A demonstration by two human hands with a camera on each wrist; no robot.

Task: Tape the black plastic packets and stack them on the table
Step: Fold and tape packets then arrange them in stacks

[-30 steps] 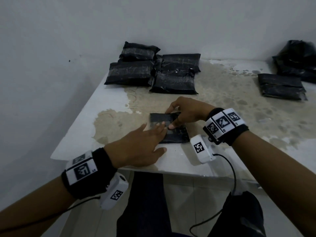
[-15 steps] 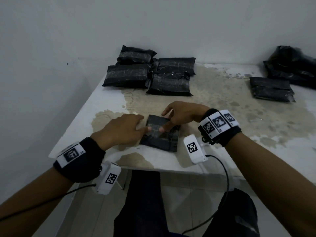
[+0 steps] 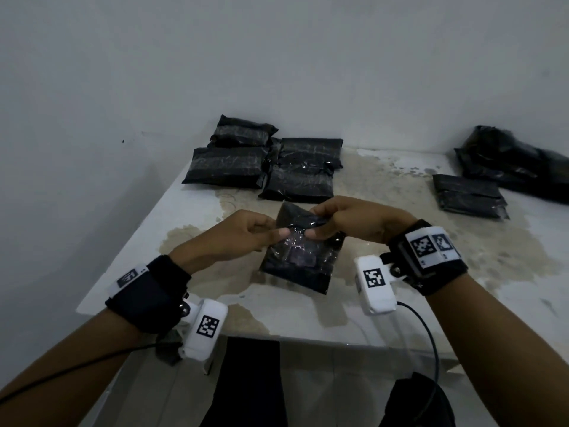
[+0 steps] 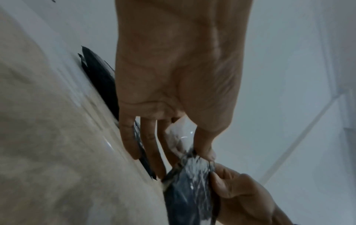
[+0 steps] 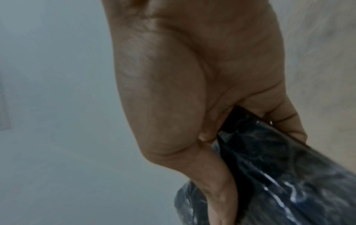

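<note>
A small black plastic packet [image 3: 300, 257] with clear tape across it is tilted up off the stained white table [image 3: 431, 272] near its front edge. My left hand [image 3: 246, 234] pinches its upper left edge between thumb and fingers. My right hand [image 3: 341, 221] grips the top right part, fingers curled over the far side. In the left wrist view my left hand [image 4: 194, 146] pinches the packet [image 4: 189, 196] and a flap of clear tape [image 4: 181, 130]. The right wrist view shows my right hand [image 5: 240, 130] clamped on the shiny packet [image 5: 289, 175].
Several taped black packets [image 3: 264, 166] lie grouped at the table's back left corner by the wall. More black packets [image 3: 469, 195] and a crumpled black bag [image 3: 511, 158] sit at the back right. The table's front edge runs just below my wrists.
The packet lay flat under both hands pressing on it; now both hands have lifted its far end and hold it tilted above the table.
</note>
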